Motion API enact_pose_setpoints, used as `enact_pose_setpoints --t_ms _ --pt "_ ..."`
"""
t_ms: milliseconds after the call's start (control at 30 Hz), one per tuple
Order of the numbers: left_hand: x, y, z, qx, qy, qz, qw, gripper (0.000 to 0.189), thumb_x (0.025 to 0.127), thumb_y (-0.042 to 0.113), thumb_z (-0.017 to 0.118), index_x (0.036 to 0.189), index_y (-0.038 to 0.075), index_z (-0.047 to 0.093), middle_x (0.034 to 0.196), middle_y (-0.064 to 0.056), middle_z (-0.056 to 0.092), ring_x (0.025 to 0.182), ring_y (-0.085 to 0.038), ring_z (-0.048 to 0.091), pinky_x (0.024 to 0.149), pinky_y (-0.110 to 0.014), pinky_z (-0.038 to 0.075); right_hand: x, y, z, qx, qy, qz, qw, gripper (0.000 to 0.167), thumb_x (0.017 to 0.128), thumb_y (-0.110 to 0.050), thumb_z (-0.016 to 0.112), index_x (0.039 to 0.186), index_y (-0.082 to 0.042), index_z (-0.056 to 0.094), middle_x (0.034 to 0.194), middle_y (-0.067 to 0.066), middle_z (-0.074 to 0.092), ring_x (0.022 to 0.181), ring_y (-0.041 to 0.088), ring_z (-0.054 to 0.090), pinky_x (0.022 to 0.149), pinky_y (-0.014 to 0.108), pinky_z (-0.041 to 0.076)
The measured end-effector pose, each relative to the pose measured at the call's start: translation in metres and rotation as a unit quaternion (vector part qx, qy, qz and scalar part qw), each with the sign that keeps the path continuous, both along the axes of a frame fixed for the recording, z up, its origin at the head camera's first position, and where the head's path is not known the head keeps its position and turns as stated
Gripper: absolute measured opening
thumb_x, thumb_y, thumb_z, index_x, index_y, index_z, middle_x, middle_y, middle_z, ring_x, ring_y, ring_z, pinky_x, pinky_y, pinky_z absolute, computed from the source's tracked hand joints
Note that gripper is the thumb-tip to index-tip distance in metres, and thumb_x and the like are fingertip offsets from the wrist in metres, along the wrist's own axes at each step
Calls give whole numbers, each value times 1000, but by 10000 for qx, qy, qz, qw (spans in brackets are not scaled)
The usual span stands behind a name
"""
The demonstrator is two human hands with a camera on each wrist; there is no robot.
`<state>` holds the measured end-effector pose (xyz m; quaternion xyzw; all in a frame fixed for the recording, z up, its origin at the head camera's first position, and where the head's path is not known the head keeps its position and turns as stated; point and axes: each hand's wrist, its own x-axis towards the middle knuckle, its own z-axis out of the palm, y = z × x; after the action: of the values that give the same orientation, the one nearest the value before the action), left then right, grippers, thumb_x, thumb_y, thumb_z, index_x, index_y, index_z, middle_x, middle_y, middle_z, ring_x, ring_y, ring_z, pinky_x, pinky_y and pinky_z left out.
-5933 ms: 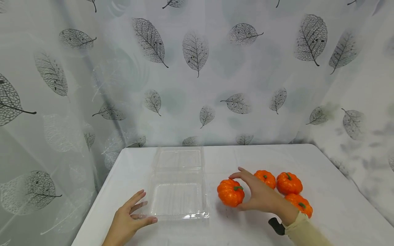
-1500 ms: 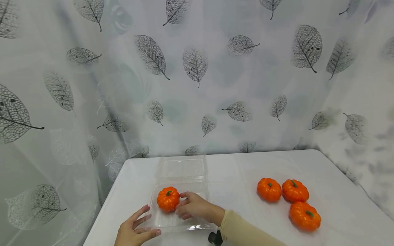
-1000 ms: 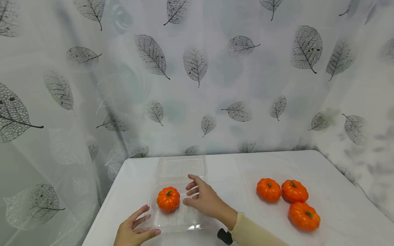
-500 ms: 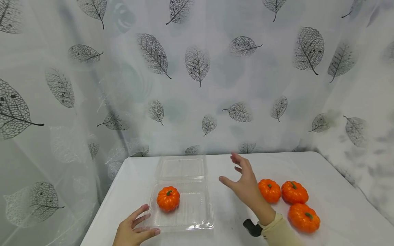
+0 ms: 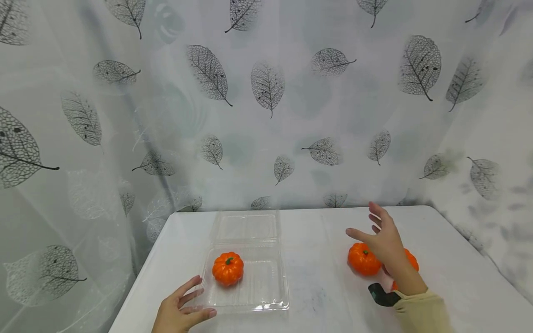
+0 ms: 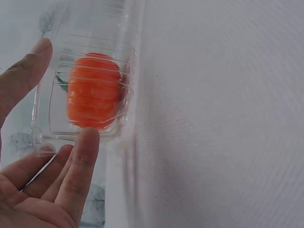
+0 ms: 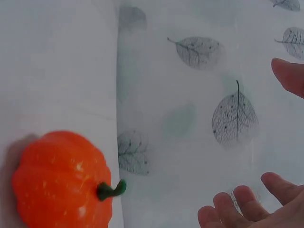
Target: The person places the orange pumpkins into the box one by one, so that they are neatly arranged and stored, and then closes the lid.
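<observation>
A small orange pumpkin (image 5: 228, 269) with a green stem sits in the left part of a clear plastic clamshell container (image 5: 263, 283). At that container's near left corner is my left hand (image 5: 179, 307), thumb and fingers spread; the left wrist view shows its fingertips (image 6: 88, 137) right at the clear wall. My right hand (image 5: 385, 243), holding nothing, hovers above the pumpkins on the right with thumb and fingers apart. Below it lies one pumpkin (image 5: 362, 260), large in the right wrist view; two more, a back one (image 5: 412, 260) and a front one (image 5: 394, 286), are mostly hidden by the hand and wrist.
The container's lid (image 5: 245, 227) lies folded back behind its base. All stands on a white-covered table (image 5: 316, 300). A leaf-print curtain (image 5: 266, 134) hangs behind the table. A black wrist device (image 5: 381, 296) juts from the right sleeve.
Since the earliest frame, my right hand has placed a pumpkin in the container and let go. It has then moved right to over the other pumpkins. My left hand has stayed at the container's corner.
</observation>
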<state>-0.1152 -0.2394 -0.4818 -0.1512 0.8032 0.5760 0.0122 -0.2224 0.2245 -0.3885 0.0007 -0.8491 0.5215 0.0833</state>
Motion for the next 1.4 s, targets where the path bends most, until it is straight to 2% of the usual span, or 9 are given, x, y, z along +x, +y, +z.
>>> enact_pose_setpoints --t_ms 200,400,600,800,1000,1167,1300,1400 --pt "0 1 1 -2 56 -14 10000 99 62 28 99 146 3 52 147 -21 52 124 -43 58 84 -42 60 0 23 -11 894 -423 -60 9951 117 83 -40 84 161 -2 5 159 34 15 142 53 24 109 70 31" --pt "-1 2 1 -7 11 -5 10000 100 62 27 99 146 3 52 147 -20 52 124 -42 58 84 -43 60 4 33 -19 1550 -724 185 9851 118 83 -41 84 159 4 6 151 39 18 137 54 28 104 73 35" --pt "0 1 0 47 109 -90 9999 98 63 23 98 146 0 51 146 -22 52 123 -43 58 83 -42 60 5 34 -24 1841 -853 393 9784 120 80 -41 86 157 8 8 151 37 22 135 53 30 101 71 39" --pt "0 0 0 46 158 -74 9998 98 63 23 98 146 0 50 146 -22 52 124 -43 58 84 -42 60 4 35 -28 2415 -861 553 9650 119 76 -43 88 155 10 16 146 34 32 129 54 38 99 72 41" --pt "0 0 -1 39 134 -38 9999 99 63 25 99 146 1 51 146 -21 53 124 -43 58 85 -42 60 2 35 -36 2896 -816 515 9523 118 71 -44 91 150 12 25 140 34 44 122 54 43 97 70 42" --pt "0 1 -2 50 94 18 9999 100 61 28 99 146 3 52 146 -19 53 124 -42 58 86 -43 59 0 36 -45 3256 -555 491 9426 114 66 -40 94 145 15 34 131 31 55 119 54 44 102 73 34" --pt "0 0 -2 19 85 -9 10000 101 61 29 99 146 3 52 146 -19 53 124 -42 58 87 -44 59 0 35 -50 3460 -427 469 9361 109 62 -36 94 140 16 40 128 31 58 127 59 34 108 76 20" --pt "0 0 -1 11 92 -23 10000 100 62 29 99 146 3 51 146 -19 53 124 -42 58 87 -44 59 1 35 -53 3573 -431 447 9319 107 60 -35 95 139 15 43 129 32 58 131 64 25 109 77 15"
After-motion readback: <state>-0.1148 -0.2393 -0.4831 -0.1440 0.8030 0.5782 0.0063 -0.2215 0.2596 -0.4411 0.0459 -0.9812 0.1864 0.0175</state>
